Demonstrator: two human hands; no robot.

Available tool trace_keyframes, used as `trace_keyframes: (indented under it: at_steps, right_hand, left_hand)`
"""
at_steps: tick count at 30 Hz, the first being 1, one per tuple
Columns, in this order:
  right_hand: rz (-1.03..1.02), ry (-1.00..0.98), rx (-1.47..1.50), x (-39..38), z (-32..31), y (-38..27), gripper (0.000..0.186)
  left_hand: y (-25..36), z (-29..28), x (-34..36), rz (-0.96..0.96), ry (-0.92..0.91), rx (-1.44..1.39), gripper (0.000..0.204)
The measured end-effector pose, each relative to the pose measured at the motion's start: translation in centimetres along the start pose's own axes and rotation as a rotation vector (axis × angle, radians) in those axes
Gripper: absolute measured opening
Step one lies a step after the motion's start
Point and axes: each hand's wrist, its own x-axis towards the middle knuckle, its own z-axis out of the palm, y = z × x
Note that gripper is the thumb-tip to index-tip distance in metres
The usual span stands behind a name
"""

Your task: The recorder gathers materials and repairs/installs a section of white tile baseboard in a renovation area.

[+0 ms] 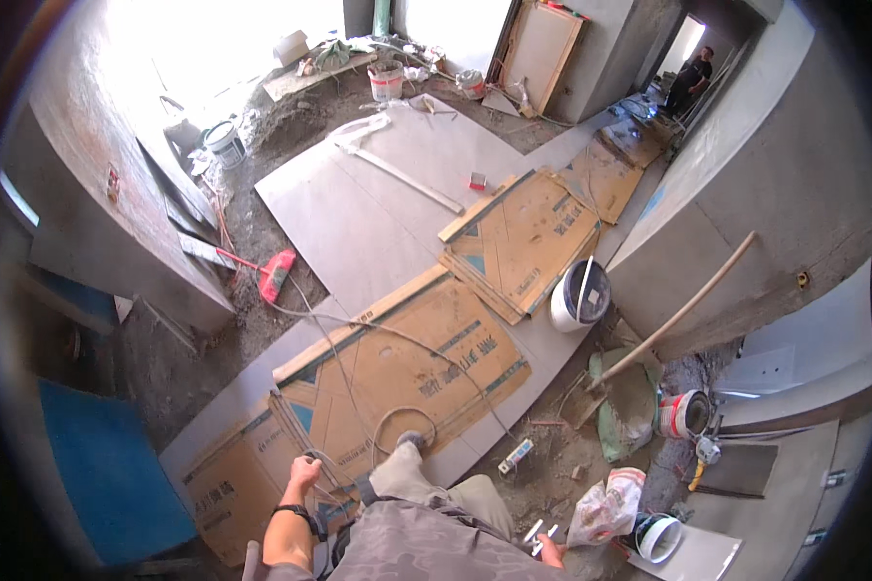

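"Holding what?"

"Gripping small white plastic-looking pieces (533, 532) with the right hand (551, 553), bottom of frame, right of centre: probably light, stiff; pinch by the ends."

"And left?"

"Curling the left hand (305, 471) near a thin grey cable (405, 407), lower centre; too small to tell whether grasping. Likely flexible; lift by the loop."

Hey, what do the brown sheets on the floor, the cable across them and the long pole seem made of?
The brown sheets look like matte cardboard, judging by their printed brown faces. The cable probably has a dull plastic or rubber sheath, bending in smooth curves. The long pole seems bare wood, given its tan colour.
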Motion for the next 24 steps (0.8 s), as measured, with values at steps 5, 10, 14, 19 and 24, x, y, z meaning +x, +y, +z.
trace_keyframes:
  at_steps: [5,10,14,19,24]
  right_hand:
    - [-0.118,-0.065,-0.037,-0.6,6.0,-6.4,0.102]
    - [-0.073,0.014,-0.379,-1.5,12.4,-17.8,0.107]
    - [-0.095,0.011,-0.449,5.8,20.1,-24.3,0.114]
    - [-0.071,-0.064,-0.593,15.8,27.7,-36.6,0.126]
    - [-0.439,-0.159,-0.497,21.1,39.0,-59.2,0.108]
  left_hand:
    - [5.5,-2.0,6.8,0.068,0.007,-0.091,0.043]
    - [18.8,-0.5,11.8,0.135,-0.058,0.018,0.041]
    - [27.4,0.4,16.2,0.219,-0.027,0.039,0.040]
    - [41.0,-0.4,17.9,0.268,-0.007,0.127,0.038]
    - [50.4,-2.3,24.3,0.116,-0.008,0.034,0.035]
